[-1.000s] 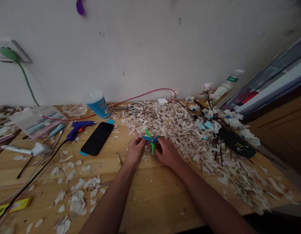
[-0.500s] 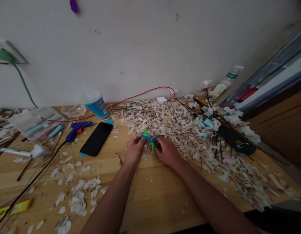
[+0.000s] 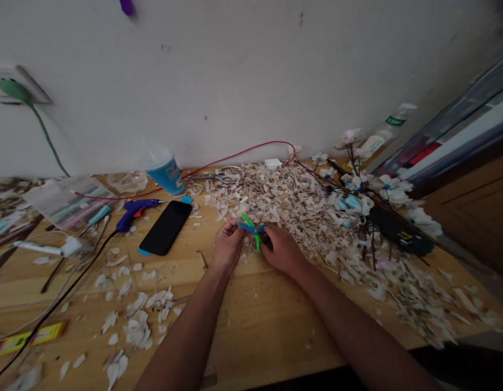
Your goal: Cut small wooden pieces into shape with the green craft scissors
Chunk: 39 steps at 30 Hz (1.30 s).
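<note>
A pair of green and blue scissors (image 3: 256,229) is in my right hand (image 3: 282,248), whose fingers wrap the handle end. The scissor parts cross in an X at the pivot. My left hand (image 3: 227,245) is closed in a pinch at the scissors' left end; whatever lies between its fingertips is too small to make out. Just beyond both hands spreads a big heap of pale, dried petal-like scraps (image 3: 271,190). A short brownish piece (image 3: 201,260) lies on the wooden table (image 3: 251,331), left of my left wrist.
To the left are a black phone (image 3: 165,228), a blue glue gun (image 3: 133,212), a blue cup (image 3: 165,176) and a yellow box (image 3: 29,339). Cables cross that side. Flowering branches (image 3: 357,190) and a bottle (image 3: 382,138) stand at the right. Metal scissors (image 3: 219,176) lie behind.
The view has shifted slightly, so the surroundings sit a little farther right. My hands and the scissors keep almost the same pose.
</note>
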### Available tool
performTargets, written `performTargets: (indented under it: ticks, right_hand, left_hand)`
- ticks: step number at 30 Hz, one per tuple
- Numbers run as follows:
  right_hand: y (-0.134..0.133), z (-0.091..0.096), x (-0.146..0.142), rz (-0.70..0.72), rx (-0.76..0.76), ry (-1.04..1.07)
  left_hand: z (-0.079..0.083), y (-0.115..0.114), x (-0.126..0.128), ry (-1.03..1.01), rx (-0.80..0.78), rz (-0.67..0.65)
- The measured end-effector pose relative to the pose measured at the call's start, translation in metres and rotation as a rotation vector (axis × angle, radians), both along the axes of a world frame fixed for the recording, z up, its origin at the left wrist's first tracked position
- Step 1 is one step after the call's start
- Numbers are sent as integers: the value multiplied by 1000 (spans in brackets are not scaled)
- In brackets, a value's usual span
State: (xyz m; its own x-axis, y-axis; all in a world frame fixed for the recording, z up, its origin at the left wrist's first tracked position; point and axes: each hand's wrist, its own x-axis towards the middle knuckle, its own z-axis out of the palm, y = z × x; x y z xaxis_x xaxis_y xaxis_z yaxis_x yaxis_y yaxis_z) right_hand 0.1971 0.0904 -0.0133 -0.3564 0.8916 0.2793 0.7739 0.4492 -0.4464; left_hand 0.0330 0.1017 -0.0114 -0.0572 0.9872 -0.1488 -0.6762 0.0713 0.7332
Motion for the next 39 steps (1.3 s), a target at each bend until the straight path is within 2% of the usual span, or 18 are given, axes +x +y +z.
performTargets:
  ticks: [15,29,35,39]
  right_hand:
    - [0,1,1,6,-5,-3]
    - [1,-2,2,-5,2,-4]
    - [2,0,1,-32,-15,-10]
    - [1,-1,0,-33,3,-5]
  left_hand:
    - [2,1,0,13,23,42]
    - [-3,1,-3,100,29,7]
    - [-1,2,-1,-6,-8,-43]
    - [-2,2,-2,9,-2,-49]
